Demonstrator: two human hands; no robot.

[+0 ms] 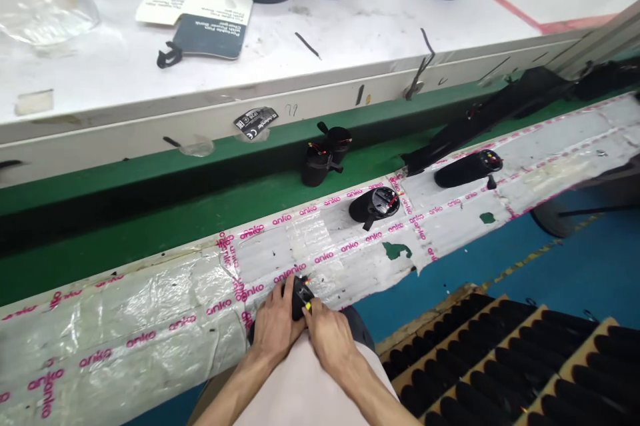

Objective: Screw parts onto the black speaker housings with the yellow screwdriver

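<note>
A black cylindrical housing (301,297) with small coloured wire ends at its top is held close to my body, at the near edge of the covered bench. My left hand (276,321) wraps around its left side, fingers closed. On the other side, my right hand (327,333) presses its bent fingers against the housing's near edge. A small yellow bit (308,306) shows by those fingertips; whether they pinch it I cannot tell. A similar black cylinder (374,206) with red wires lies on the bench ahead, and another cylinder (467,169) rests farther right.
Two upright black cylinders (325,158) stand on the green belt (260,193) beyond the bench strip (165,346). A white shelf (280,46) above carries cards (210,36) and dark cylinders. At lower right, a divided box (475,359) holds rows of black cylinders.
</note>
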